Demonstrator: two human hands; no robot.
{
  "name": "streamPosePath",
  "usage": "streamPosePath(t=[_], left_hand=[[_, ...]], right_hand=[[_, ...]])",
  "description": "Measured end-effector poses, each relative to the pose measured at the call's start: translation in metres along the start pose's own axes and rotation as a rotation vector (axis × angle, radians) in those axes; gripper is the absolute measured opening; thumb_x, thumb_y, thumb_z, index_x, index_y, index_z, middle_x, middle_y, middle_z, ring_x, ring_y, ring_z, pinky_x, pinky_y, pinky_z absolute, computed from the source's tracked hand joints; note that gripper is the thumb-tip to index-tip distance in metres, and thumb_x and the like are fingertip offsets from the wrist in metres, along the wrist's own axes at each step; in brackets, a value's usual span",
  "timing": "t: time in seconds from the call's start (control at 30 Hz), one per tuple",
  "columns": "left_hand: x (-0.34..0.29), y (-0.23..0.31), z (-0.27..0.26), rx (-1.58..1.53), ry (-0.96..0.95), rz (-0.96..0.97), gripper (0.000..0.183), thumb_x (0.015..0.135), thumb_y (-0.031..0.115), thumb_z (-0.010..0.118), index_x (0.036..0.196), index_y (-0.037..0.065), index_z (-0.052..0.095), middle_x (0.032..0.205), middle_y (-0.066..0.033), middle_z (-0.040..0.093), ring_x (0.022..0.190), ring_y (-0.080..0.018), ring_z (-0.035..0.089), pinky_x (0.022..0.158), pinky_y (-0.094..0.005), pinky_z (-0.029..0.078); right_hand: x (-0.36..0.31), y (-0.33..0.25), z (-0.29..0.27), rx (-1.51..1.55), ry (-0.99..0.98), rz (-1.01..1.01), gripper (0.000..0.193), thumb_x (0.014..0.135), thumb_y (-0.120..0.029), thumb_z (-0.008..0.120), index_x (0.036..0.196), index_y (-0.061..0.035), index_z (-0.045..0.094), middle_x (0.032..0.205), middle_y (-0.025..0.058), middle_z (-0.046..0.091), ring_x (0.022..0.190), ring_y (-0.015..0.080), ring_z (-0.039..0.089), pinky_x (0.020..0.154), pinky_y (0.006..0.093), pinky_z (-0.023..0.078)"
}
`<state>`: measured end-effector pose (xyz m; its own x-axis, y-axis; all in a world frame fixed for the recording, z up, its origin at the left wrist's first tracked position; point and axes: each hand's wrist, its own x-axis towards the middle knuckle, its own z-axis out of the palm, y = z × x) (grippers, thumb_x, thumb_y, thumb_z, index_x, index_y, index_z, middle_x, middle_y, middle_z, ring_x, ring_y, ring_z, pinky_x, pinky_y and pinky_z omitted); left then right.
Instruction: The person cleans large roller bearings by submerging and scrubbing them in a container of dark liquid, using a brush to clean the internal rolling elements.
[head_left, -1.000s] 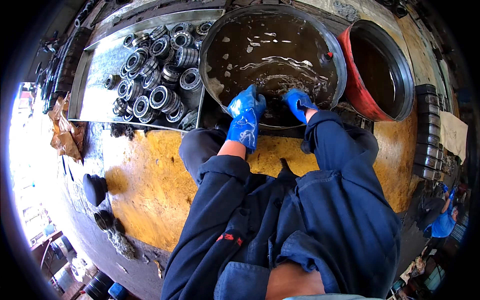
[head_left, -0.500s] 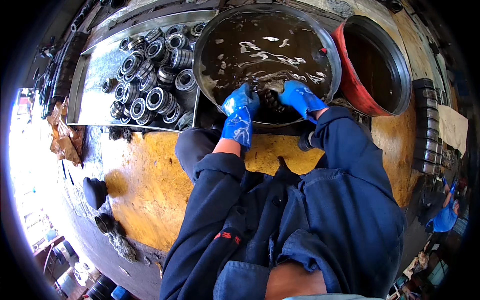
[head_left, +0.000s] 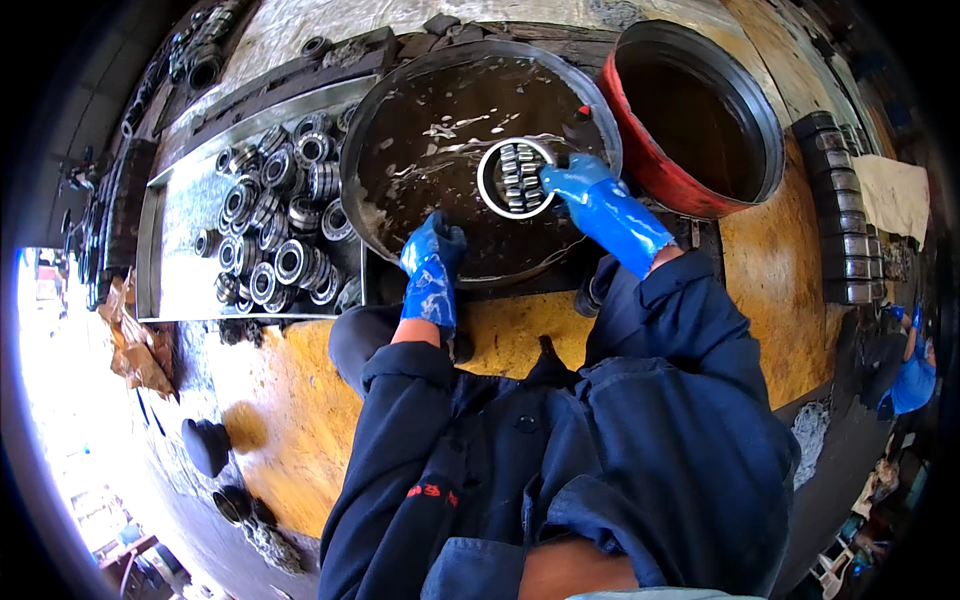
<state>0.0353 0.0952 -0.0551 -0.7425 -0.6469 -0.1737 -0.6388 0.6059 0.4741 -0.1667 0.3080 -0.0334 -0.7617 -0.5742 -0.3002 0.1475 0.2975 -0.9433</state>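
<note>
A roller bearing (head_left: 520, 180) hangs over the wide round basin (head_left: 353, 140) of dark brown liquid. Its pale outer ring faces me, with two rows of shiny rollers inside. Gripping the ring's right edge is my right hand (head_left: 585, 182), in a wet blue rubber glove. My left hand (head_left: 433, 245), gloved alike, is at the basin's near left rim with its fingers curled in. Whether anything is inside that fist is hidden. Many roller bearings (head_left: 292, 260) lie heaped in a shallow metal tray (head_left: 150, 245) to the left of the basin.
A red-sided drum (head_left: 640, 150) with dark liquid stands right of the basin. Farther right are a row of dark metal rings (head_left: 848, 230) and a pale cloth (head_left: 890, 197). Crumpled brown paper (head_left: 135, 345) lies at left. Another person in blue (head_left: 912, 375) is at far right.
My right hand has lifted the bearing out of the liquid and turned its round face toward me. My left hand has come away from it to the basin's near left rim. The view has shifted.
</note>
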Motion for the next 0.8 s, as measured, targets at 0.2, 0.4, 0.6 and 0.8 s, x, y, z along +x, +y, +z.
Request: streamPosePath(t=[0.2,0.4,0.6,0.8], left_hand=[[-0.012,0.020,-0.025,-0.024,-0.089,0.023,0.038,0.085,0.044,0.063,0.107,0.013,0.069,0.107,-0.0181,0.071,0.103,-0.0378,0.067,0.086,-0.0472,0.053],[0.004,-0.026,0.006,-0.342,-0.089,0.198,0.040,0.085,0.032,0.069,0.116,0.007,0.066,0.099,-0.0163,0.073,0.089,-0.0320,0.071,0.080,-0.0405,0.055],[0.053,-0.058,0.008,-0.416,-0.276,0.341,0.019,0.091,0.017,0.068,0.102,0.002,0.066,0.085,-0.0059,0.068,0.074,-0.0174,0.061,0.070,-0.0348,0.052],[0.095,-0.041,-0.030,-1.055,-0.478,-0.135,0.021,0.096,0.035,0.065,0.100,0.014,0.062,0.078,-0.0012,0.063,0.068,-0.0177,0.059,0.062,-0.0327,0.052]], right_hand=[[-0.063,-0.030,0.018,-0.117,0.063,-0.183,0.033,0.087,-0.032,0.067,0.087,0.0000,0.073,0.077,0.0188,0.068,0.074,0.0283,0.066,0.069,0.0433,0.048],[-0.060,-0.041,0.032,-0.133,0.061,-0.157,0.041,0.074,-0.033,0.069,0.094,0.0024,0.072,0.089,0.0264,0.069,0.086,0.0365,0.069,0.075,0.0431,0.051],[-0.054,-0.046,0.038,-0.216,0.096,-0.052,0.042,0.076,-0.031,0.069,0.096,0.0068,0.069,0.087,0.0289,0.067,0.082,0.0411,0.068,0.070,0.0470,0.050],[-0.070,-0.063,0.033,-0.188,0.009,-0.090,0.049,0.086,-0.034,0.064,0.109,0.0080,0.063,0.101,0.0299,0.067,0.093,0.0378,0.066,0.080,0.0436,0.049]])
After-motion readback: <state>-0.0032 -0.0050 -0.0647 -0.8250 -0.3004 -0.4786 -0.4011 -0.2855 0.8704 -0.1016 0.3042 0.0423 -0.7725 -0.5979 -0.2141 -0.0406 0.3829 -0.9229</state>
